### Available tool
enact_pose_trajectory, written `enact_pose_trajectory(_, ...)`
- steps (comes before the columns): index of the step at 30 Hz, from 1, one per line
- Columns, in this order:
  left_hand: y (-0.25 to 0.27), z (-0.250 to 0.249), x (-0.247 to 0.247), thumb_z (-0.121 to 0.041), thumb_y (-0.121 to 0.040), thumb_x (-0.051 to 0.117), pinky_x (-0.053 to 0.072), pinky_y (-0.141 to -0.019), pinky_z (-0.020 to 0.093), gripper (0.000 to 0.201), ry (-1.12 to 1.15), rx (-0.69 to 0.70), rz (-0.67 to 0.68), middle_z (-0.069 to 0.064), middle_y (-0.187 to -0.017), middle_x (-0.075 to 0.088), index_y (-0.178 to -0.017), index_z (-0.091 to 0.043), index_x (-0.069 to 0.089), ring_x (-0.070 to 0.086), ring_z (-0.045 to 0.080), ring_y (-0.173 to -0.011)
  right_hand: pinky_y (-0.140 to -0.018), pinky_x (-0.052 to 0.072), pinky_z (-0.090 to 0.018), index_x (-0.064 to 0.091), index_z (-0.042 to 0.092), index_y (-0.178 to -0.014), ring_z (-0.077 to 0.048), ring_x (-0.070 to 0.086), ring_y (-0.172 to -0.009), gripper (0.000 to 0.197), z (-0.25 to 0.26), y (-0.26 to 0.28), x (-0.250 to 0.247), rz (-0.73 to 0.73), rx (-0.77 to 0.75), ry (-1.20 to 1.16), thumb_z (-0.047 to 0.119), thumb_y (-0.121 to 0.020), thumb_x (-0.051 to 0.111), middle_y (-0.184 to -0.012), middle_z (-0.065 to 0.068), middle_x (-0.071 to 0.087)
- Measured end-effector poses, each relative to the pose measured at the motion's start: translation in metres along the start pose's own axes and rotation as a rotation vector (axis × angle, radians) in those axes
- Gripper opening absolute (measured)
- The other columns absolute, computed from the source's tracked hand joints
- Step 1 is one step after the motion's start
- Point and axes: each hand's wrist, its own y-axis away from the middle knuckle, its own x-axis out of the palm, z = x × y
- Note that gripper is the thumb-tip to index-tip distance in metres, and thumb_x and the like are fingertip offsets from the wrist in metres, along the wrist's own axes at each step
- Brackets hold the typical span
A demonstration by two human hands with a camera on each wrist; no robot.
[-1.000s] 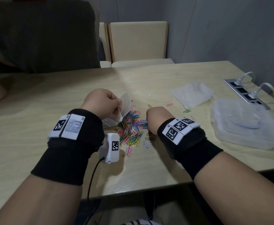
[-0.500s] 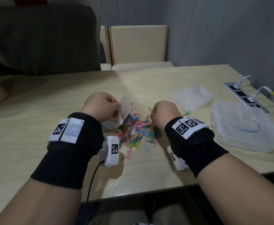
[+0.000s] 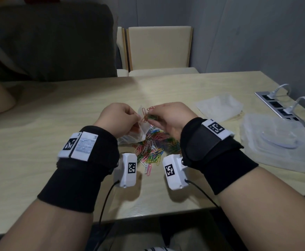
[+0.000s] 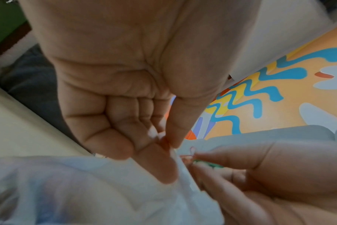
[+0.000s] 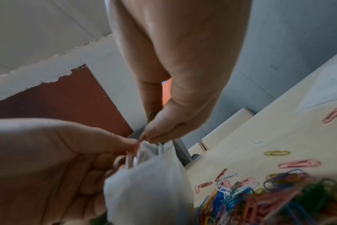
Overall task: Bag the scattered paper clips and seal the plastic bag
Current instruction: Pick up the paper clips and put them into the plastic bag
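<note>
Feeding clips into the bag

Lying nearest me on the table (image 3: pixel 39 124) is the pile of paper clips (image 3: pixel 152 149), their long axes pointing every way. Above it, my left hand (image 3: pixel 118 117) is pinching the rim of the plastic bag (image 3: pixel 142 127) between thumb and forefinger, mouth facing up, body hanging toward the table. My right hand (image 3: pixel 169 116) is pinching a small bunch of clips (image 3: pixel 147 115) at the bag's mouth, long axes roughly upright. Farther right, another flat bag (image 3: pixel 218 107) and a clear lid (image 3: pixel 278 142) are lying.
</note>
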Motion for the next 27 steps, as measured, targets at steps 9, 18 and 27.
enact_pose_trajectory(9, -0.001, 0.004, 0.001, -0.019, -0.091, 0.064, 0.061, -0.079, 0.042, 0.022, 0.002, -0.007, -0.020, 0.007, -0.069, 0.070, -0.069, -0.015, 0.066, 0.068, 0.025, -0.067, -0.069, 0.054, -0.035, 0.052, 0.003, -0.081, -0.031, 0.050, -0.076, 0.017, 0.006, 0.002, 0.017, 0.053, 0.108, 0.340, 0.000, -0.097, 0.046, -0.087, -0.017, 0.045)
enact_pose_trajectory(18, -0.002, 0.006, -0.003, -0.019, -0.090, 0.062, 0.059, -0.085, 0.048, 0.020, 0.029, -0.022, -0.052, 0.012, -0.082, 0.075, -0.072, -0.013, 0.069, 0.072, 0.031, -0.085, -0.087, 0.054, -0.041, 0.060, 0.000, -0.118, -0.034, 0.064, -0.101, 0.035, 0.003, 0.000, -0.006, -0.051, -0.153, 1.264, 0.026, -0.094, 0.055, -0.114, -0.018, 0.065)
enact_pose_trajectory(27, -0.003, 0.004, 0.000, -0.018, -0.090, 0.062, 0.059, -0.084, 0.048, 0.019, 0.032, -0.009, -0.046, 0.013, -0.082, 0.074, -0.078, -0.005, 0.070, 0.071, 0.033, -0.086, -0.095, 0.041, -0.046, 0.037, 0.021, -0.140, -0.037, 0.040, -0.126, 0.082, -0.038, -0.007, -0.007, 0.083, 0.018, 1.841, 0.062, -0.076, 0.067, -0.136, -0.012, 0.039)
